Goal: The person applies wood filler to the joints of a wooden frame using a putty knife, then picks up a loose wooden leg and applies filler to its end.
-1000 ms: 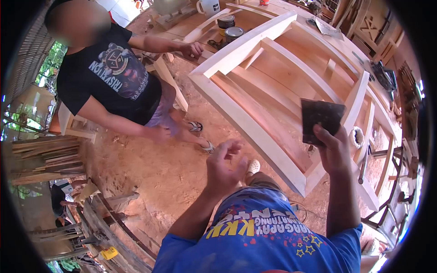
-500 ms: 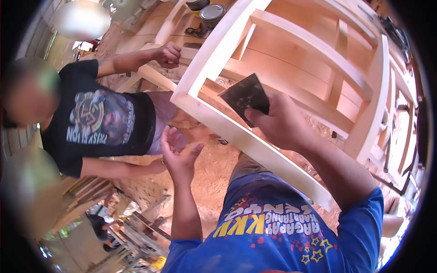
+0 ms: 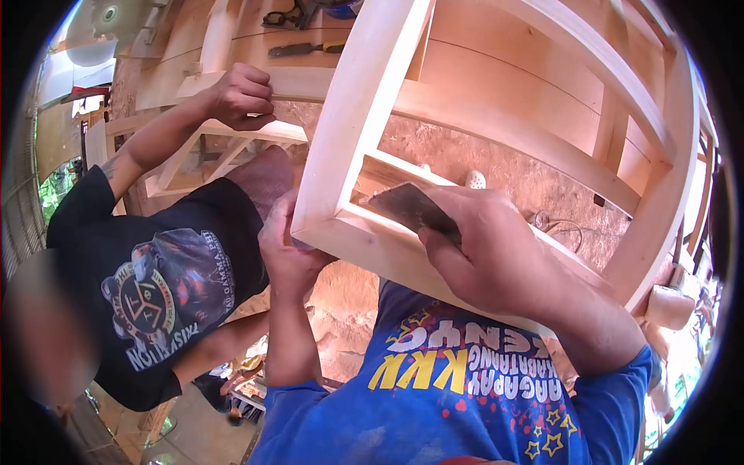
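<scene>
In my right hand [image 3: 488, 240] I grip a dark, flat, square-cornered sheet [image 3: 415, 209], thumb on one face and fingers behind it. Its far edge is tilted down close to the inner side of the front rail, near the corner of a pale wooden frame [image 3: 349, 232]. My left hand [image 3: 291, 244] is at the outside of that same corner, fingers bent around the wood and partly hidden by it. The frame has curved slats and thick bare rails, and its front rail crosses just before my blue shirt.
A co-worker in a black shirt [image 3: 167, 287] stands at the left, a closed hand [image 3: 244, 97] by another wooden piece [image 3: 294, 84]. Behind lies a yellow-and-black handled tool [image 3: 306, 49] on boards. A whitish roller-shaped object [image 3: 670, 306] is at the right.
My left hand has gone from open in the air to the frame's corner. My right hand has lowered the dark sheet to the front rail. The view has shifted closer.
</scene>
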A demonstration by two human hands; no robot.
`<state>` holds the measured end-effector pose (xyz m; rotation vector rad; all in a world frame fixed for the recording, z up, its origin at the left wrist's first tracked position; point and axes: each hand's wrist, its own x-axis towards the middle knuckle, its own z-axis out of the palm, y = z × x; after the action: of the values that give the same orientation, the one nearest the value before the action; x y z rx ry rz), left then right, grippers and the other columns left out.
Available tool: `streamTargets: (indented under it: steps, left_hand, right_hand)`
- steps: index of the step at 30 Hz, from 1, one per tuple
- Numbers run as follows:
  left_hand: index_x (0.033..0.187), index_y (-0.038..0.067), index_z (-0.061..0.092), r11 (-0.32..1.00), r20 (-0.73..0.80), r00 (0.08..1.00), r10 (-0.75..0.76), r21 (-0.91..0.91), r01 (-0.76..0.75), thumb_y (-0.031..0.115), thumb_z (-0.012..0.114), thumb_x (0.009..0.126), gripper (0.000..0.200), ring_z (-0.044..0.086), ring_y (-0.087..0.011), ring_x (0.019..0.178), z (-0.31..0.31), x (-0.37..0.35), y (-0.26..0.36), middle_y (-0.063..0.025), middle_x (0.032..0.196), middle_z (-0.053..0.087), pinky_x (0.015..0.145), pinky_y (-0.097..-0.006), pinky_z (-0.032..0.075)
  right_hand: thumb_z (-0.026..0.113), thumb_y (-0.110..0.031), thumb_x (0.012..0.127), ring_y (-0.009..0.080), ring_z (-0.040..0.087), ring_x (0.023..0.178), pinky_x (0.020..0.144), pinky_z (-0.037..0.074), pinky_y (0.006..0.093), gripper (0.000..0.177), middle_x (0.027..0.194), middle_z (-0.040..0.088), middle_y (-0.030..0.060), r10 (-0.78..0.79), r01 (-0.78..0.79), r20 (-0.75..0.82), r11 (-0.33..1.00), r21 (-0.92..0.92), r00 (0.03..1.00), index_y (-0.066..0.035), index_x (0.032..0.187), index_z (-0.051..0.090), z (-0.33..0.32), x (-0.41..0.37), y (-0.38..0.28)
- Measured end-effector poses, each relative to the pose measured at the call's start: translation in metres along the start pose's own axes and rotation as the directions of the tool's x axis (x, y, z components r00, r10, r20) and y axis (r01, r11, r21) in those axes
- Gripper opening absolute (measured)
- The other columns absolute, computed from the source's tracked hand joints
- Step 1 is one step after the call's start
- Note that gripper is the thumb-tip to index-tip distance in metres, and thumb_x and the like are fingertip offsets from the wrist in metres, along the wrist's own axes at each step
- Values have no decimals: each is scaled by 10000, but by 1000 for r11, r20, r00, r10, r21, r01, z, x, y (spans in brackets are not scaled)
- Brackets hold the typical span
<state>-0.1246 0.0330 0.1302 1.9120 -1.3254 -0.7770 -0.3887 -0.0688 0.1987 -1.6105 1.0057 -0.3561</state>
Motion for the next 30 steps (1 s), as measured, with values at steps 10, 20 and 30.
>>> streamTargets:
  steps: [10,20,30]
  left_hand:
    - [1215,17,687,987,87,985,150,52,-155,250,1046,632,723,750,-296,1069,-11,25,-18,-160,1196,749,943,-387,587]
    - [1261,12,660,962,96,957,272,-3,-273,286,1037,637,779,733,-318,1104,-12,37,-32,-158,1191,747,965,-413,575]
    - [1268,22,658,960,75,963,259,-134,-247,326,1036,628,803,717,-319,1128,-4,32,-39,-164,1217,721,979,-423,568]
  right_hand:
    - [629,-6,892,458,717,919,829,577,500,325,996,728,258,38,-35,66,998,-44,997,35,1204,709,11,27,-16]
    - [632,13,897,445,718,952,839,583,498,323,1020,724,233,31,-12,134,990,-141,990,28,1210,711,14,40,-33]
    - [718,25,805,395,717,923,803,586,487,358,965,698,176,-130,248,408,936,-251,904,26,1163,716,4,53,-36]
